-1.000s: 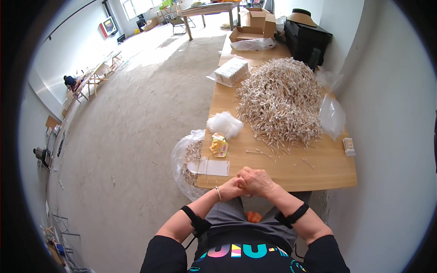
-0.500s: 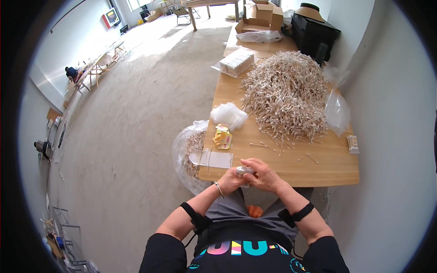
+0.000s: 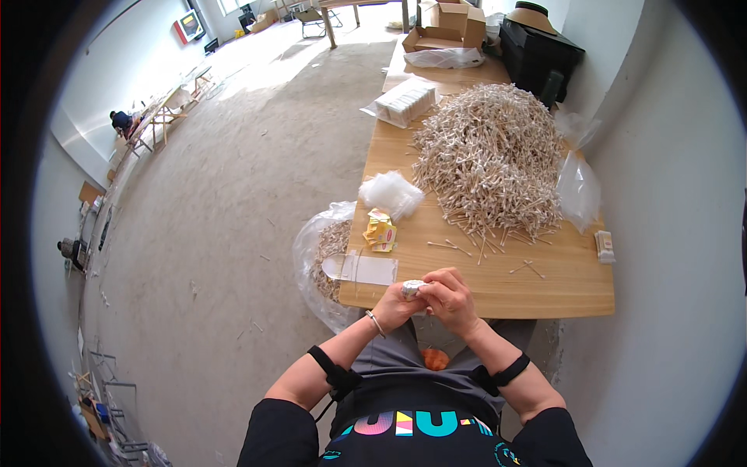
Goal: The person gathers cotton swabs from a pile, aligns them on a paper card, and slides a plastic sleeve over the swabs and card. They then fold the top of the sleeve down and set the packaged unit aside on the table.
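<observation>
Just off the table's front edge, my left hand (image 3: 394, 307) is wrapped round a bundle of cotton swabs (image 3: 412, 289), with the pale tips showing at its top. Against the bundle's right side, my right hand (image 3: 451, 302) has its fingers bent and pinched; its fingertips are partly hidden. A big heap of loose cotton swabs (image 3: 490, 156) covers the middle of the wooden table (image 3: 537, 294) beyond my hands. Left of them lie a flat clear plastic sleeve (image 3: 369, 269), small yellow printed packets (image 3: 380, 231) and a stack of clear bags (image 3: 391, 194).
A large plastic bag of swabs (image 3: 333, 241) stands beside the table's left edge. Farther back are wrapped white packs (image 3: 406, 102), an open carton (image 3: 447, 37) and a black bin (image 3: 537, 58). A small pack (image 3: 604, 246) lies at the right edge, near the wall.
My right hand has drawn up from lying over the bundle to a pinch at its side, with its fingers more bent. The left hand keeps its hold.
</observation>
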A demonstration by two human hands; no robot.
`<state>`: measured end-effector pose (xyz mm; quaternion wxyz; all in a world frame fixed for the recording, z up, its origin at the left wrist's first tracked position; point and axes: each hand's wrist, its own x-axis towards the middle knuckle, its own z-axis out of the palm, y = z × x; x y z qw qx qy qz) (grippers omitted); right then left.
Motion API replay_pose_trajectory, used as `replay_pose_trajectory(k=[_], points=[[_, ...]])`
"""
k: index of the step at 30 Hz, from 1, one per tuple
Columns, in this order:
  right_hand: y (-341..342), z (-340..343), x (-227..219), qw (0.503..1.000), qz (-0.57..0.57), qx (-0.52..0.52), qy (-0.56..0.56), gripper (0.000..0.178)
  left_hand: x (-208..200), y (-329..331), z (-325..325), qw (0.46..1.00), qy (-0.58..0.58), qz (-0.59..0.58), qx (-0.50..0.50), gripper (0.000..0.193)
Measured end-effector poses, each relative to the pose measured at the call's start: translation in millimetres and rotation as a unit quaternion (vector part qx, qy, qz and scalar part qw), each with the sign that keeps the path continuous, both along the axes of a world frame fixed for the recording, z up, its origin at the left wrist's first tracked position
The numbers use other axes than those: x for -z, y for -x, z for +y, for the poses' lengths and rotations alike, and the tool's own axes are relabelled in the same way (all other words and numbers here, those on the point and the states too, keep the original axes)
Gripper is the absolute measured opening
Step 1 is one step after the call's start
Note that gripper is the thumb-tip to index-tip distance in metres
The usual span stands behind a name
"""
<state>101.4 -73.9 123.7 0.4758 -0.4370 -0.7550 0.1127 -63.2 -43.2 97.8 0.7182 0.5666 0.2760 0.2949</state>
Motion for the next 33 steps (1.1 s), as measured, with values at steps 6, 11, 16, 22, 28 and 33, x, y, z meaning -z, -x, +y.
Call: replay_pose_trajectory(k=[6,11,16,22,28,33], points=[[-15.7,4.5,-7.0,0.993,0.015,-0.076,0.089,0.016,0.9,2.0,1.3,0.991,-0.101,0.091,-0.006,0.013],[-18.0,5.8,-15.9,0.99,0.02,-0.08,0.118,0.016,8.1,0.9,1.0,0.989,-0.113,0.088,-0.025,0.017],[-29.3,8.0,-15.4,0.984,0.002,-0.099,0.148,0.015,9.6,-0.6,0.3,0.994,-0.088,0.067,-0.013,0.016],[-33.6,11.3,-19.9,0.975,0.024,-0.112,0.192,0.015,6.0,-1.4,-0.4,0.995,-0.08,0.063,-0.006,0.015],[-34.1,9.4,-14.5,0.943,0.105,-0.083,0.306,0.017,2.4,-4.2,-1.2,0.993,-0.086,0.075,-0.003,0.017],[-28.6,9.2,6.4,0.933,0.188,-0.105,0.29,0.011,12.0,-9.6,2.7,0.996,-0.073,0.052,0.019,0.016]])
